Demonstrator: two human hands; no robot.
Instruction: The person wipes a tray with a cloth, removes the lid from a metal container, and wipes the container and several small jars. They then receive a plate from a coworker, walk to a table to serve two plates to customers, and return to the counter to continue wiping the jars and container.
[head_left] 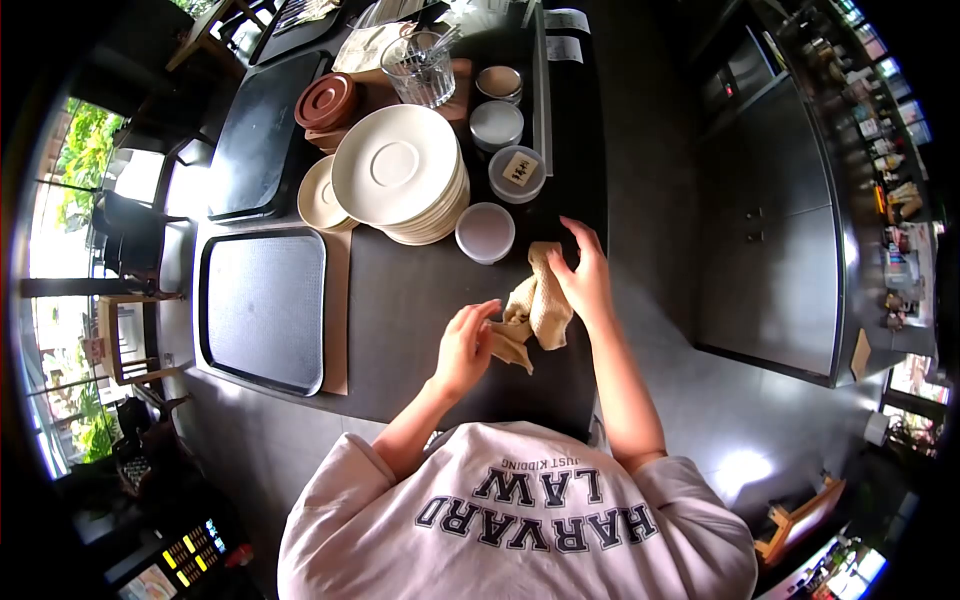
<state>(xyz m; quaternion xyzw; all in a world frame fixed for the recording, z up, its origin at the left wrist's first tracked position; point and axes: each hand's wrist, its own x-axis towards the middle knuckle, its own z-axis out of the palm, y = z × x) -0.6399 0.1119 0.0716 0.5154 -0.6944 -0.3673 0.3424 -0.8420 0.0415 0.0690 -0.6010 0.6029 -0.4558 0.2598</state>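
Observation:
A crumpled tan cloth lies on the dark counter near its right edge. My left hand is at the cloth's left side, fingers bent, its fingertips near or on the fabric. On the other side, my right hand touches the upper part of the cloth, with thumb and fingers spread apart. Just beyond the cloth stands a lidded round container. To its left rises a stack of cream plates.
A black tray lies at the left, with another dark tray behind it. More lidded containers line the right side. Farther back are a red-brown lidded pot and a glass with utensils.

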